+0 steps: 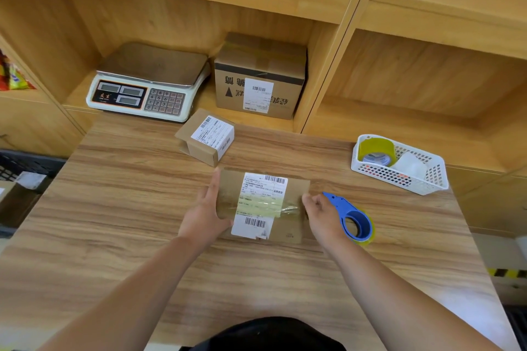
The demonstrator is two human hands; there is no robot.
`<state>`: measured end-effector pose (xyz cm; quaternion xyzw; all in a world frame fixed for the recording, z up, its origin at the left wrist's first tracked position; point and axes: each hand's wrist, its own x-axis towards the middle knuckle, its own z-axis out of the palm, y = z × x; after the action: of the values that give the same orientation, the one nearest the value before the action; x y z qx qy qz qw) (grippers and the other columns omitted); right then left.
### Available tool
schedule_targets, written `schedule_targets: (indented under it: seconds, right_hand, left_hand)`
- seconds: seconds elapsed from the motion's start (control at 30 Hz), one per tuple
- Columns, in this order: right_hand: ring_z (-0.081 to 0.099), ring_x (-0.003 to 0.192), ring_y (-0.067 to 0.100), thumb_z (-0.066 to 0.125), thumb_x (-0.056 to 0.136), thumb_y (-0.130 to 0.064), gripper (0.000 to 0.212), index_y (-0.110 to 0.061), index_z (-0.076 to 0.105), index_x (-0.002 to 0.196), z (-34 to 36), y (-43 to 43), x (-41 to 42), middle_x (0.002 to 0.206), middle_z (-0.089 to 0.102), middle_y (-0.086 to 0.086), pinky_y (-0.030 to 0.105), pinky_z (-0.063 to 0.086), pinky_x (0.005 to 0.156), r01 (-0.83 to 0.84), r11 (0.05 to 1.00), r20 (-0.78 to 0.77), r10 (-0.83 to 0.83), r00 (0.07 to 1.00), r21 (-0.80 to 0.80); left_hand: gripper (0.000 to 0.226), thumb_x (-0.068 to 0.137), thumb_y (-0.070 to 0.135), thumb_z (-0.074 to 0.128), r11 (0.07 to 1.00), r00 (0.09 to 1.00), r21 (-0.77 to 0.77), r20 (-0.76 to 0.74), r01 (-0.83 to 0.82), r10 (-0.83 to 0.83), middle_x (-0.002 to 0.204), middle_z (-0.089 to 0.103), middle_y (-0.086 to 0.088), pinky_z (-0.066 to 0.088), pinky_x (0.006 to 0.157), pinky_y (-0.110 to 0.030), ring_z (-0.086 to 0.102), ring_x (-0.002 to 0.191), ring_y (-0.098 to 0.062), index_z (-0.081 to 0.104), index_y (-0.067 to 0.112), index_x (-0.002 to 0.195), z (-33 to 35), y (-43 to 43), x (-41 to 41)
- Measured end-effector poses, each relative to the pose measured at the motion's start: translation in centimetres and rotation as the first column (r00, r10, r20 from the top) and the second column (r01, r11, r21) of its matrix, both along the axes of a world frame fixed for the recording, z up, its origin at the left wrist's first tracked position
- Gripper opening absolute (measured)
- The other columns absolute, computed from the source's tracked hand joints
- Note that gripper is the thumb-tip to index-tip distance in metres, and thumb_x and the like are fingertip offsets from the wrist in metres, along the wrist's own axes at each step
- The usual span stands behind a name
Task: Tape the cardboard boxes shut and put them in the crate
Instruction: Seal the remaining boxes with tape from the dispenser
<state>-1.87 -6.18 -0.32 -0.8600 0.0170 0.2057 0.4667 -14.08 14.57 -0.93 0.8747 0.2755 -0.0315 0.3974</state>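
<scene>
Head view: centre box (293, 225) carries one tape strip (268, 205); our left hand (204, 219) braces its 9 o'clock side, fingers straight; right hand (323, 215) curls round dispenser (356, 222) at 3. Second box (205, 138) at 12 and crating likely remain.

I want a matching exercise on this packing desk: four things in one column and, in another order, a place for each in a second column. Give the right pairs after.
1. white electronic scale
2. blue plastic tape dispenser
3. yellow roll of tape
4. flat cardboard box with a white label

A. inside the white plastic basket
B. between the left hand and the right hand
C. in a wooden shelf compartment, beside a large cardboard box
D. on the wooden table, just right of the right hand

Pairs: 1-C, 2-D, 3-A, 4-B
</scene>
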Motion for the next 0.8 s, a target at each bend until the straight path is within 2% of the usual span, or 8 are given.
schedule_targets:
  seconds: [0.1, 0.2, 0.37, 0.43, 0.5, 0.63, 0.73, 0.8]
  right_hand:
    - [0.052, 0.079, 0.012, 0.039, 0.098, -0.048, 0.043, -0.013, 0.061, 0.086, 0.3, -0.1, 0.3, 0.081, 0.058, -0.006, 0.031, 0.037, 0.077, 0.070, 0.997, -0.065, -0.068, 0.996, 0.022]
    - [0.059, 0.086, 0.018, 0.042, 0.094, -0.055, 0.051, -0.009, 0.065, 0.087, 0.3, -0.2, 0.5, 0.087, 0.065, 0.001, 0.034, 0.043, 0.080, 0.083, 0.997, -0.087, -0.083, 0.993, -0.001]
    - [0.057, 0.078, 0.016, 0.058, 0.089, -0.044, 0.029, -0.017, 0.058, 0.077, 0.8, 0.1, 0.5, 0.076, 0.061, -0.004, 0.030, 0.041, 0.069, 0.136, 0.988, -0.120, -0.127, 0.985, 0.068]
    - [0.049, 0.068, 0.013, 0.059, 0.090, -0.037, 0.029, -0.018, 0.050, 0.070, 1.2, 0.2, 0.4, 0.066, 0.052, -0.005, 0.027, 0.037, 0.062, 0.151, 0.985, -0.116, -0.141, 0.983, 0.083]
    - [0.046, 0.066, 0.014, 0.059, 0.089, -0.033, 0.027, -0.017, 0.048, 0.070, 1.4, 0.3, 0.5, 0.066, 0.049, -0.003, 0.028, 0.035, 0.063, 0.157, 0.983, -0.108, -0.146, 0.983, 0.094]
    - [0.054, 0.079, 0.017, 0.056, 0.089, -0.024, 0.009, -0.018, 0.060, 0.094, 1.3, 0.3, 0.7, 0.083, 0.060, -0.001, 0.031, 0.044, 0.074, 0.134, 0.985, -0.142, -0.118, 0.983, 0.109]
    - [0.058, 0.089, 0.014, 0.053, 0.088, -0.017, 0.032, -0.020, 0.054, 0.120, 1.1, 0.3, 0.6, 0.097, 0.062, -0.003, 0.030, 0.047, 0.076, 0.100, 0.989, -0.187, -0.079, 0.979, 0.108]
    - [0.058, 0.095, 0.014, 0.055, 0.087, -0.016, 0.047, -0.021, 0.047, 0.133, 0.8, 0.3, 0.5, 0.105, 0.062, -0.002, 0.031, 0.047, 0.081, 0.078, 0.993, -0.206, -0.058, 0.977, 0.089]
  left_hand:
    - [0.121, 0.073, 0.028, 0.074, 0.990, 0.996, 0.119, -0.050, 0.077, -0.071, 0.124, 0.035, 0.003, 0.044, 0.065, -0.025, 0.052, 0.087, -0.015, -0.024, 0.045, 0.142, 0.2, 0.0, -0.3]
    - [0.110, 0.071, 0.023, 0.073, 0.993, 0.998, 0.104, -0.027, 0.055, -0.053, 0.126, 0.037, 0.003, 0.044, 0.068, -0.027, 0.051, 0.089, -0.016, -0.003, 0.041, 0.147, 0.3, 0.0, -0.5]
    - [0.090, 0.072, 0.018, 0.071, 0.998, 1.000, 0.070, 0.022, 0.009, -0.010, 0.124, 0.043, 0.002, 0.044, 0.070, -0.028, 0.052, 0.088, -0.017, 0.019, 0.035, 0.144, 0.5, 0.2, -0.4]
    - [0.082, 0.076, 0.019, 0.071, 0.999, 0.999, 0.048, 0.051, -0.015, 0.012, 0.122, 0.044, 0.002, 0.042, 0.068, -0.027, 0.052, 0.086, -0.016, 0.024, 0.033, 0.142, 0.4, 0.2, -0.4]
    - [0.072, 0.081, 0.021, 0.069, 0.999, 0.995, 0.030, 0.092, -0.035, 0.032, 0.123, 0.042, 0.005, 0.042, 0.070, -0.027, 0.053, 0.091, -0.015, 0.028, 0.031, 0.138, 0.4, 0.2, -0.4]
    - [0.048, 0.088, 0.030, 0.062, 0.998, 0.982, -0.008, 0.179, -0.066, 0.066, 0.122, 0.039, 0.008, 0.046, 0.078, -0.034, 0.052, 0.098, -0.018, 0.035, 0.024, 0.127, 0.3, -0.1, 0.0]
    - [0.020, 0.095, 0.029, 0.050, 0.996, 0.965, -0.020, 0.244, -0.091, 0.093, 0.120, 0.045, 0.002, 0.044, 0.077, -0.036, 0.054, 0.093, -0.023, 0.037, 0.023, 0.109, 0.3, -0.6, 0.3]
    - [0.012, 0.098, 0.029, 0.044, 0.991, 0.963, -0.027, 0.234, -0.129, 0.132, 0.115, 0.050, -0.001, 0.042, 0.070, -0.035, 0.056, 0.082, -0.026, 0.035, 0.023, 0.102, 0.2, -0.7, 0.5]
